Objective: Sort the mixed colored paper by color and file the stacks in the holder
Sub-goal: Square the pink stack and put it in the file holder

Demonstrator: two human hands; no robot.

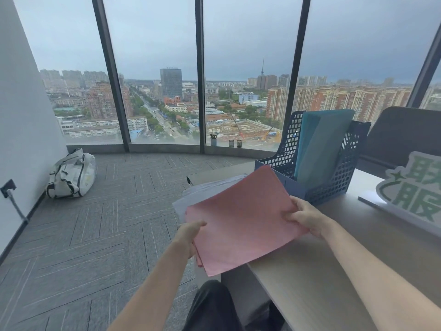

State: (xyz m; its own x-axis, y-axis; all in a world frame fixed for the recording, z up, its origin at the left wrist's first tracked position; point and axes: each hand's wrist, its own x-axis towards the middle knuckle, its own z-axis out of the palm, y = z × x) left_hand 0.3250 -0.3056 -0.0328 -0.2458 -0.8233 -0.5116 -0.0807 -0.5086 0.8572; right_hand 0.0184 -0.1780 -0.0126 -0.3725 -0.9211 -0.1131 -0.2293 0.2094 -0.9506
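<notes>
I see both hands gripping 1 stack of pink paper sheets [241,218], held in the air over the near left corner of the pale wood-grain bench [334,271]. My left hand [188,237] pinches the stack's near left edge, thumb on top and fingers beneath; my right hand [303,217] pinches its right edge, thumb on the pink face. The stack tilts, its far corner raised toward the holder, its near corner hanging past the bench edge above my dark trouser leg [210,304].

Under and behind the pink stack lies a loose pile of pale lilac and white paper sheets [207,189], jutting left beyond the bench edge over the floor.

The dark blue perforated plastic file holder [334,173] stands upright on the bench, just beyond the pink stack's far corner. Teal-green paper sheets [322,144] lean inside 1 of its compartments; I cannot tell how many compartments there are.

To the right, a white sign with green characters [415,192] stands on the bench, close to the holder's right side, with a dark grey chair back [401,132] behind it.

Left of the bench the grey carpet-tile floor [95,223] is open room out to the white wall [21,115] and the tall windows. A grey and white duffel bag [71,174] lies far left by the wall. On the window sill stand a small potted plant [213,139] and 2 dark cups [235,143].
</notes>
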